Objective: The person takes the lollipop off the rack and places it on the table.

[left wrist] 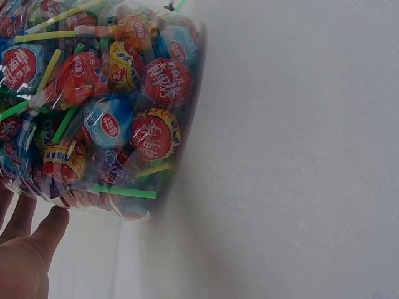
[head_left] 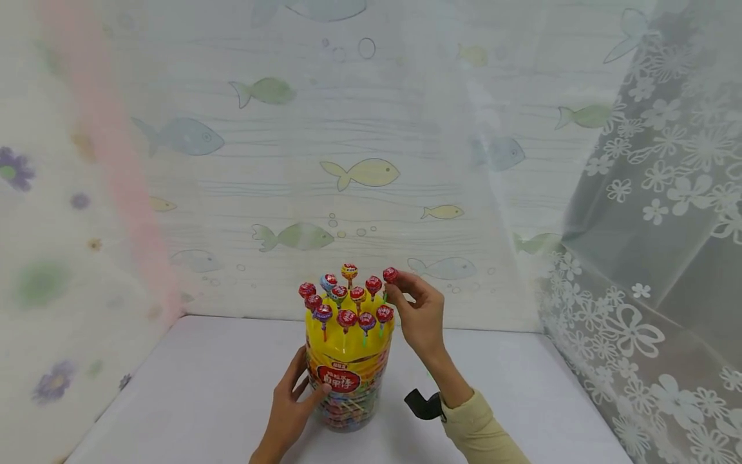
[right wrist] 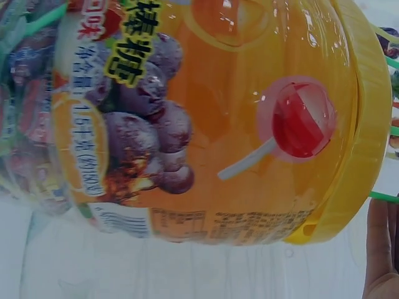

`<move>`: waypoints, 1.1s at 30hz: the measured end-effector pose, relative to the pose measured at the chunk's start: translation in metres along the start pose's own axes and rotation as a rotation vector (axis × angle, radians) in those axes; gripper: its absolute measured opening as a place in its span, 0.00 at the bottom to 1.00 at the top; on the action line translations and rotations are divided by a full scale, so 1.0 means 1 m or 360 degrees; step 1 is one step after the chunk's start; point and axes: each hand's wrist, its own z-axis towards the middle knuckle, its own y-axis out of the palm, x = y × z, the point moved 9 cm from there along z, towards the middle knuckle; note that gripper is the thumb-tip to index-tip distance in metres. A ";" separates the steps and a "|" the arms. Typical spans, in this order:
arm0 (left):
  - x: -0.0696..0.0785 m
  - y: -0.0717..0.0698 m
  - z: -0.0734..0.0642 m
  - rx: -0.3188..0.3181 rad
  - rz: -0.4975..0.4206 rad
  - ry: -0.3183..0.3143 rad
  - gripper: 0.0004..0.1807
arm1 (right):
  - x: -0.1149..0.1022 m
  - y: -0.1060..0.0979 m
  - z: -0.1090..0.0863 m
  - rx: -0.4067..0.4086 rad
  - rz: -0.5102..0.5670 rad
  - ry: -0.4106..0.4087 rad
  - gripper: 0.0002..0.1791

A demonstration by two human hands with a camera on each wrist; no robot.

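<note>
A clear jar of wrapped lollipops (head_left: 348,409) stands upright, with a red and yellow label and a yellow lid (right wrist: 368,143). Several wrapped lollipops, such as a purple and red one (head_left: 323,314), stick up from the lid on thin sticks. My left hand (head_left: 292,394) grips the jar's left side, thumb across the front; its other fingers are partly hidden behind. At the lid's right edge, my right hand (head_left: 423,316) pinches a red-wrapped lollipop (head_left: 390,275) just below its head, its green stick pointing down. Loose lollipops (left wrist: 106,118) fill the jar's lower part in the left wrist view.
The jar stands on a white tabletop (head_left: 493,386). A pale curtain with fish drawings (head_left: 365,174) hangs behind, and a sheer flowered curtain (head_left: 661,225) closes the right side. A black camera mount (head_left: 423,405) juts from the right wrist.
</note>
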 end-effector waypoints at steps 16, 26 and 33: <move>0.000 0.001 -0.001 -0.0005 -0.0002 -0.0004 0.47 | 0.012 -0.028 -0.036 0.0020 0.0035 0.0026 0.12; -0.001 0.000 0.000 -0.0003 0.0003 -0.0010 0.47 | 0.031 -0.057 -0.058 0.0067 -0.0107 0.0125 0.12; -0.001 0.002 0.000 -0.0009 -0.0006 0.0005 0.46 | 0.051 -0.075 -0.073 0.0102 -0.0121 0.0266 0.11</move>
